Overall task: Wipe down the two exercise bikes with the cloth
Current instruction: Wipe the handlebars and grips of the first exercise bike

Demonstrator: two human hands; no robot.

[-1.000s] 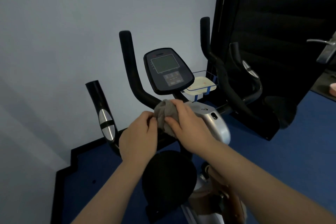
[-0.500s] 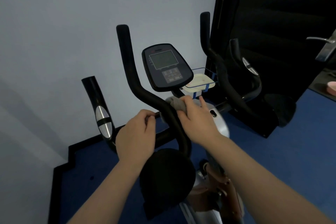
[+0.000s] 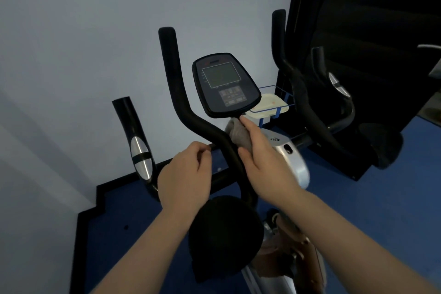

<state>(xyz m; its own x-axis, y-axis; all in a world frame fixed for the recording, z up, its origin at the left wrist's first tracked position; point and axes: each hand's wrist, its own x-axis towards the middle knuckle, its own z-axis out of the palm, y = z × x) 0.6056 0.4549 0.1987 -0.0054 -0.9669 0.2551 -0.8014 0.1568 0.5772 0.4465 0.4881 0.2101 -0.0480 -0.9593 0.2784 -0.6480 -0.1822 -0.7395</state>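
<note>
Under the console (image 3: 225,85), the right hand (image 3: 265,164) presses a grey cloth (image 3: 238,135) against the bike (image 3: 290,160).

Right hand's grip: fingers lie over the cloth, index tip reaching up to the console's lower edge, thumb curled round the cloth's near side, so the cloth is pinned between hand and the bike's stem, just right of the black handlebar (image 3: 188,112) that curves past it. Left hand (image 3: 186,179) hovers just left of that bar, fingers loosely curled, thumb against the index finger; whether it pinches anything I cannot tell. A black saddle (image 3: 224,234) sits near, below both wrists. Right of the console, a blue wire basket (image 3: 278,108) holds a pale tray. Blue floor (image 3: 381,198) lies beneath.
</note>
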